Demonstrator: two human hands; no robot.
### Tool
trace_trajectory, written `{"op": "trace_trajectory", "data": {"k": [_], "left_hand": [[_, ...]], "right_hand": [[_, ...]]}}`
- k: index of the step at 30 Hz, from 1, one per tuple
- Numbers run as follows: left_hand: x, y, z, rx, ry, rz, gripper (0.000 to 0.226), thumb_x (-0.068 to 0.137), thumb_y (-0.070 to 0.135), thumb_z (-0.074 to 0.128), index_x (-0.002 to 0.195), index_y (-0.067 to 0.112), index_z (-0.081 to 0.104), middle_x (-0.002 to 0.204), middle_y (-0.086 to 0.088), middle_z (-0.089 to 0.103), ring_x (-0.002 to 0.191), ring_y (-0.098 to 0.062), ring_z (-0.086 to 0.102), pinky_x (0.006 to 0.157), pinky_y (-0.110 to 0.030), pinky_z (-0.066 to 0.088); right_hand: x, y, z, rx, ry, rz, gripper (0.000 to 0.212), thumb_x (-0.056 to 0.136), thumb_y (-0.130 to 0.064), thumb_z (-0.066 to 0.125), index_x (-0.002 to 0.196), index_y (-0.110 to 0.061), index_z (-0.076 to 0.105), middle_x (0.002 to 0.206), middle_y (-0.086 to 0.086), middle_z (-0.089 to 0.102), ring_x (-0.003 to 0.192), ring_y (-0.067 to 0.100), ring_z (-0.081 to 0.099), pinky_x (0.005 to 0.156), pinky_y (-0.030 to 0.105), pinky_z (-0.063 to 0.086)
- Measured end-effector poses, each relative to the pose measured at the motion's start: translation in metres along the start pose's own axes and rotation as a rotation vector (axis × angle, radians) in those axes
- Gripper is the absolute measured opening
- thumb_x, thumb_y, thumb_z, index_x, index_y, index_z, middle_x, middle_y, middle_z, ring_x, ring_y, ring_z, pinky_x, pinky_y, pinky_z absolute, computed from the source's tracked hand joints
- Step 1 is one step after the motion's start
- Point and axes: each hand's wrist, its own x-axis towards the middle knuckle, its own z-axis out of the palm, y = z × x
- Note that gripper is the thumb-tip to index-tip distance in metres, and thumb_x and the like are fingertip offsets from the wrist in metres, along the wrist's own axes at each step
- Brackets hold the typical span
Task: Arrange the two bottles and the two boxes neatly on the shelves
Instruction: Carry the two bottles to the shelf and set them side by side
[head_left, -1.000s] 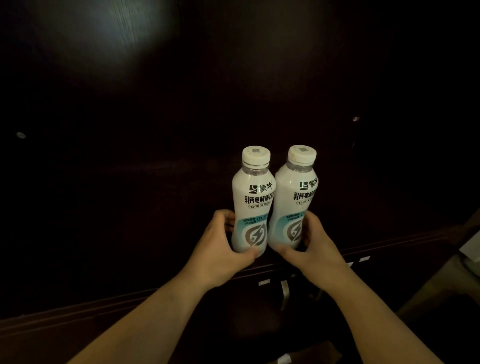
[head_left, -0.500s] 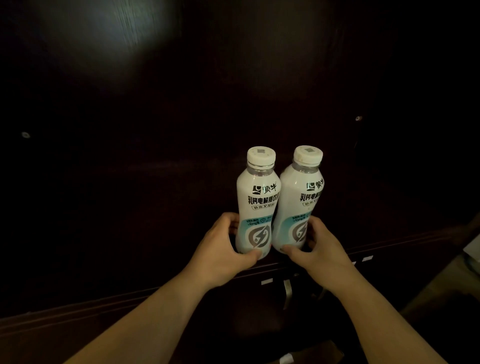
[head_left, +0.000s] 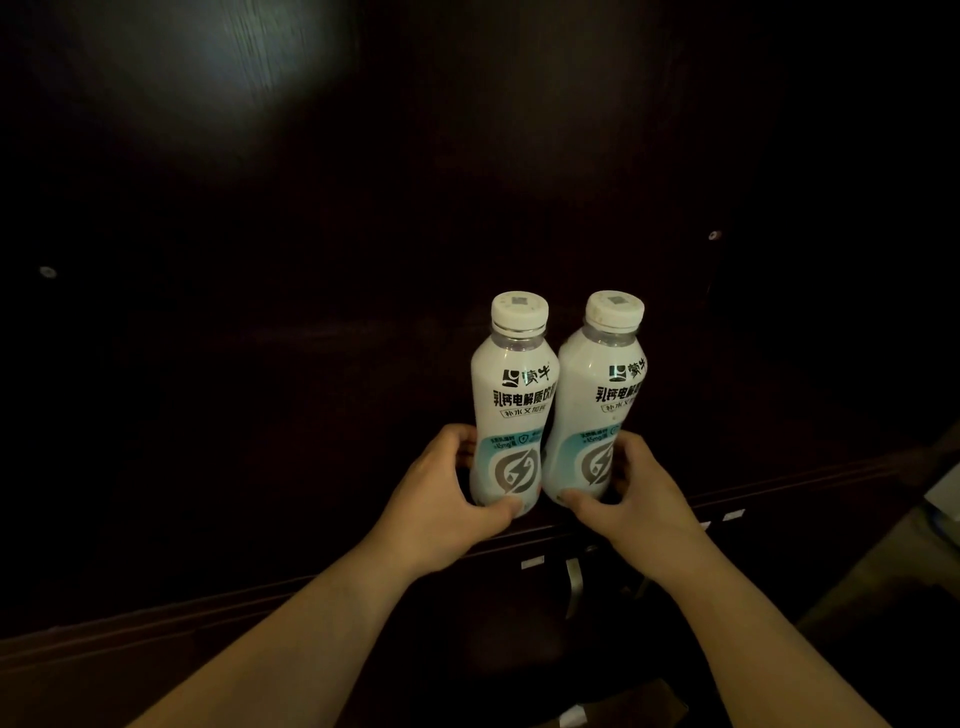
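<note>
Two white drink bottles with white caps and pale blue labels stand upright side by side, touching, at the front of a dark wooden shelf (head_left: 260, 545). My left hand (head_left: 441, 499) is wrapped around the base of the left bottle (head_left: 514, 395). My right hand (head_left: 639, 499) grips the base of the right bottle (head_left: 597, 395). Whether the bottles rest on the shelf or hover just above it is too dark to tell. No boxes are visible.
The shelf's back panel (head_left: 363, 208) is dark wood with a dim light patch at upper left. A metal handle (head_left: 571, 587) shows on the cabinet front below the shelf edge. Pale objects (head_left: 943, 493) lie at the right edge.
Both bottles and both hands have shifted a little to the right along the shelf. The grips on the bottles stay the same.
</note>
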Motion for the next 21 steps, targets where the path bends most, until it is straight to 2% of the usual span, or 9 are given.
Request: {"op": "trace_trajectory", "data": {"k": [6, 9, 11, 14, 16, 18, 21], "left_hand": [[-0.0012, 0.0010, -0.0007, -0.013, -0.009, -0.018, 0.077, 0.056, 0.053, 0.081, 0.123, 0.035, 0.048, 0.120, 0.016, 0.061, 0.109, 0.005, 0.058, 0.092, -0.026, 0.052], [-0.0015, 0.0012, -0.0029, -0.066, -0.020, -0.006, 0.068, 0.068, 0.047, 0.077, 0.127, 0.028, 0.048, 0.124, 0.014, 0.059, 0.114, 0.004, 0.055, 0.097, -0.027, 0.049], [-0.0023, 0.0016, -0.0044, -0.085, -0.026, 0.005, 0.060, 0.073, 0.043, 0.073, 0.126, 0.029, 0.049, 0.123, 0.017, 0.058, 0.113, 0.008, 0.054, 0.094, -0.022, 0.048], [-0.0031, 0.0020, -0.0057, -0.078, -0.047, 0.010, 0.057, 0.073, 0.044, 0.071, 0.124, 0.036, 0.048, 0.123, 0.017, 0.058, 0.112, 0.011, 0.053, 0.087, -0.012, 0.045], [-0.0030, 0.0011, -0.0055, -0.069, -0.060, 0.015, 0.058, 0.073, 0.043, 0.072, 0.125, 0.035, 0.048, 0.124, 0.015, 0.059, 0.113, 0.007, 0.055, 0.089, -0.014, 0.047], [-0.0025, 0.0003, -0.0048, -0.058, -0.058, 0.019, 0.059, 0.073, 0.042, 0.074, 0.126, 0.034, 0.049, 0.125, 0.014, 0.060, 0.113, 0.004, 0.057, 0.094, -0.021, 0.049], [-0.0022, 0.0009, -0.0039, -0.046, -0.047, 0.024, 0.058, 0.068, 0.047, 0.074, 0.121, 0.041, 0.049, 0.121, 0.016, 0.062, 0.110, 0.007, 0.058, 0.092, -0.020, 0.049]], "right_hand": [[-0.0014, 0.0020, -0.0009, 0.074, -0.013, -0.004, 0.075, 0.067, -0.040, 0.086, 0.127, -0.052, 0.043, 0.117, -0.028, 0.066, 0.107, -0.015, 0.059, 0.087, 0.015, 0.049], [-0.0021, 0.0009, -0.0038, 0.197, 0.004, -0.011, 0.053, 0.081, -0.036, 0.077, 0.121, -0.054, 0.047, 0.116, -0.039, 0.061, 0.109, -0.016, 0.057, 0.091, 0.018, 0.050], [-0.0026, -0.0001, -0.0051, 0.260, 0.022, -0.012, 0.041, 0.087, -0.040, 0.069, 0.123, -0.049, 0.052, 0.118, -0.035, 0.062, 0.109, -0.013, 0.058, 0.094, 0.025, 0.049], [-0.0028, -0.0001, -0.0059, 0.285, -0.002, -0.014, 0.041, 0.090, -0.034, 0.066, 0.127, -0.046, 0.054, 0.122, -0.028, 0.064, 0.113, -0.008, 0.060, 0.096, 0.028, 0.048], [-0.0025, 0.0015, -0.0060, 0.258, -0.036, -0.016, 0.045, 0.091, -0.027, 0.069, 0.126, -0.051, 0.053, 0.124, -0.028, 0.065, 0.115, -0.006, 0.059, 0.097, 0.029, 0.049], [-0.0028, 0.0014, -0.0055, 0.227, -0.052, -0.015, 0.052, 0.085, -0.028, 0.076, 0.121, -0.057, 0.053, 0.122, -0.030, 0.065, 0.113, -0.008, 0.060, 0.092, 0.023, 0.051], [-0.0041, 0.0004, -0.0043, 0.191, -0.045, -0.028, 0.059, 0.077, -0.032, 0.083, 0.115, -0.063, 0.051, 0.118, -0.036, 0.064, 0.108, -0.013, 0.061, 0.080, 0.010, 0.051]]}}
